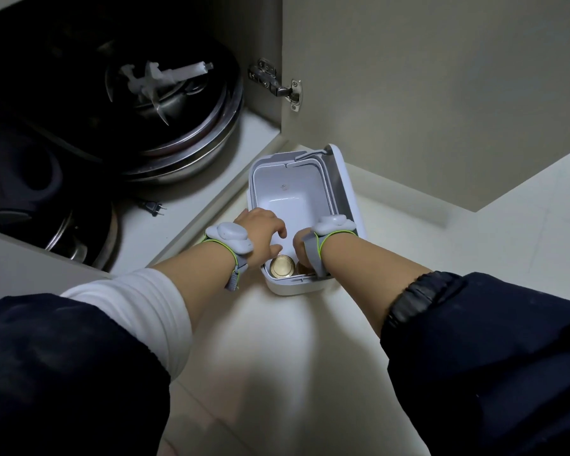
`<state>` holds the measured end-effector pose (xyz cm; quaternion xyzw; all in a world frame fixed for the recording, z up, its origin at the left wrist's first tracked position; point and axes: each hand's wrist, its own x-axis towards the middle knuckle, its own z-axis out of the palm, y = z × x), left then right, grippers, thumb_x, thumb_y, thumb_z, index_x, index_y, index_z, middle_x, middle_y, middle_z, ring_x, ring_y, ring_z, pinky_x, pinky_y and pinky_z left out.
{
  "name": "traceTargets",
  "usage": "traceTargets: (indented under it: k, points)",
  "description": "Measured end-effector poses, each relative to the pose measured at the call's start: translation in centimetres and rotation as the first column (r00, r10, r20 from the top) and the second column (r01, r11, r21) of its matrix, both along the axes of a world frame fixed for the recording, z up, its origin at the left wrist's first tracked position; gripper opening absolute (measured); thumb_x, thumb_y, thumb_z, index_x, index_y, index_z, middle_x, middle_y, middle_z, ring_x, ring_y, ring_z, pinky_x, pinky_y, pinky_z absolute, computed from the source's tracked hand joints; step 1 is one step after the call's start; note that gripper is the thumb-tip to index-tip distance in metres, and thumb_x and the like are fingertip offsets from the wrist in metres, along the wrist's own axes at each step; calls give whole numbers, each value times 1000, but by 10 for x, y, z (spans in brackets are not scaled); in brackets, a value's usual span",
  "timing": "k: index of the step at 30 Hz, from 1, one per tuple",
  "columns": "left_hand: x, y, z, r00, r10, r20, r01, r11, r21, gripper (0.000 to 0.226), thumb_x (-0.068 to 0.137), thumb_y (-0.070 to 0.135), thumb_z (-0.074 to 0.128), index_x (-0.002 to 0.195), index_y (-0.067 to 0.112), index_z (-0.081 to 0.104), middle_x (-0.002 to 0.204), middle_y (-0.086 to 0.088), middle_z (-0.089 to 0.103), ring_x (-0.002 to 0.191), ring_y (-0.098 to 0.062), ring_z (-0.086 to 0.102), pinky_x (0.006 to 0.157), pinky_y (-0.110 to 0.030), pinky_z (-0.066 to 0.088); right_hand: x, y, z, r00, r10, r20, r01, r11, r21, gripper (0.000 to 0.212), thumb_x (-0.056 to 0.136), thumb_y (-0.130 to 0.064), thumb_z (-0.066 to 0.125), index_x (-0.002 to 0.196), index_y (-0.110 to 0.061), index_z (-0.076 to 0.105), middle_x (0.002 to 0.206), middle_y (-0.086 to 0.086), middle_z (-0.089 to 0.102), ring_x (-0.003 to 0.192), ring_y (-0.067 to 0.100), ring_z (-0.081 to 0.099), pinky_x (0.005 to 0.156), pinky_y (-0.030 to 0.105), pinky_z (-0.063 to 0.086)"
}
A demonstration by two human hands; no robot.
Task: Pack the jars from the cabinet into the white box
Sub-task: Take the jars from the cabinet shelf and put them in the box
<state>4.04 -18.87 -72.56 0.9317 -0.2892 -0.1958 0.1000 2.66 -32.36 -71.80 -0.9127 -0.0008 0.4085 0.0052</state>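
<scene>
head view, item one: white box (349, 192), on the pale floor (277, 340) just outside the open cabinet (178, 179). its long axis runs from near my wrists away toward the cabinet door (425, 93); the open top faces up.

item two: jars. i count one gold lid (281, 266) fully in sight at the near end of the box, and the edge of a second gold lid (301, 267) beside it, mostly hidden under my right wrist. both lids face straight up, so i judge the jars to stand upright, axes vertical.

item three: left hand (260, 230), fingers curled loosely over the near end, above the first lid; i cannot tell whether it grips anything.

item four: right hand (301, 246), turned down into the box; its hold is hidden, so i cannot tell.

progress, my estimate: two jars packed, far end of the box bare. the cabinet shows stacked metal bowls (191, 139) and a plug (153, 207); no jars visible there.
</scene>
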Motion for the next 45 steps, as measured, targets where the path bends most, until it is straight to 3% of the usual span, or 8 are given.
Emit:
traceTargets:
  k: [6, 9, 13, 22, 29, 40, 42, 45]
  points:
    - [17, -9, 28, 984, 176, 36, -163, 958, -238, 24, 86, 21, 62, 109, 18, 67, 115, -7, 63, 112, -27, 56, 95, -31, 39, 22, -4, 47, 963, -179, 201, 136, 968, 212, 35, 90, -8, 56, 125, -8, 59, 131, 15, 60, 122, 31, 57, 99, 36, 44]
    - [36, -19, 67, 938, 323, 122, -255, 886, -388, 16, 83, 14, 61, 96, 14, 71, 107, -8, 66, 105, -27, 58, 79, -26, 36, 37, -4, 71, 895, -85, 438, 26, 990, 138, 21, 82, -13, 49, 87, -29, 62, 99, -1, 66, 101, 23, 63, 106, 40, 37]
    - [47, -24, 126, 888, 374, 266, -195, 833, -517, 13, 79, 11, 61, 88, 11, 71, 98, -10, 67, 97, -28, 61, 82, -31, 43, 53, 0, 121, 805, -246, 539, 57, 937, 343, 21, 88, -6, 47, 98, -12, 65, 105, 15, 70, 103, 33, 65, 75, 27, 41]
    - [95, -3, 284, 615, 537, 577, -75, 769, -635, 17, 81, 16, 53, 94, 16, 64, 100, -7, 62, 99, -30, 58, 79, -42, 49, 106, 26, 280, 440, -470, 765, -125, 812, 571, 17, 86, -13, 52, 91, -12, 68, 91, 10, 73, 90, 28, 66, 69, 27, 45]
    - [152, 19, 292, 758, 500, 420, -363, 857, -365, 31, 88, 29, 57, 113, 12, 59, 116, -12, 58, 107, -34, 58, 86, -38, 47, 149, 44, 317, 419, -461, 782, -67, 843, 533, 37, 82, -4, 54, 118, -12, 56, 120, 13, 60, 105, 33, 61, 85, 33, 49]
    - [170, 27, 303, 778, 518, 357, -375, 837, -398, 23, 86, 36, 58, 90, 15, 65, 95, -7, 69, 90, -31, 64, 65, -26, 37, 210, 57, 350, 336, -673, 658, 56, 712, 700, 47, 79, -22, 66, 119, -4, 47, 122, 19, 58, 109, 40, 59, 84, 37, 48]
    - [172, 25, 313, 745, 600, 290, -436, 768, -469, 21, 86, 31, 56, 94, 14, 65, 98, -9, 69, 92, -31, 63, 68, -26, 37, 213, 61, 340, 349, -746, 568, 107, 633, 766, 45, 80, -25, 67, 115, -2, 49, 118, 20, 63, 106, 41, 62, 82, 37, 48]
    - [183, 19, 331, 613, 789, 47, -447, 394, -803, 31, 82, 19, 60, 112, 15, 54, 116, -9, 61, 107, -30, 57, 76, -22, 36, 215, 63, 324, 361, -756, 546, 142, 623, 769, 45, 80, -24, 67, 115, -3, 50, 119, 20, 63, 108, 40, 61, 85, 38, 49]
